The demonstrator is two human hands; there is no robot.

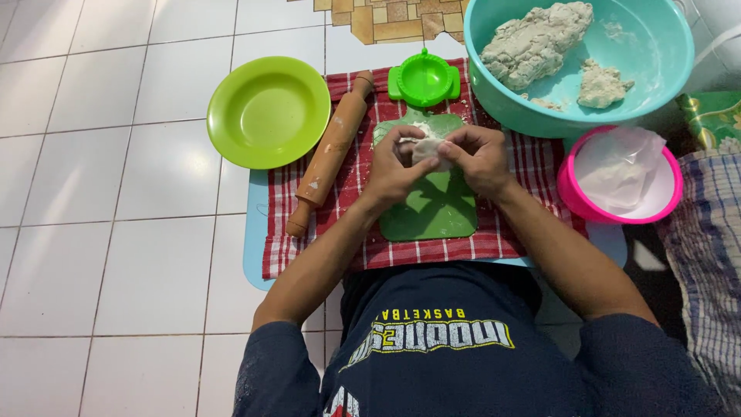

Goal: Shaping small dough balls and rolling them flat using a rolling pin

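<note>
Both my left hand [394, 171] and right hand [478, 158] pinch a small dough piece [427, 148] above the green cutting board [432, 208], so flour falls there.

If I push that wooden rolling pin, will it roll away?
Probably a little: the wooden rolling pin is round and lies free on the checked cloth. The cloth's grip and sticky flour patches would likely slow it. It looks stiff and fairly heavy.

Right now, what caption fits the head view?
Both hands pinch a small pale dough lump over a green plastic board.
</note>
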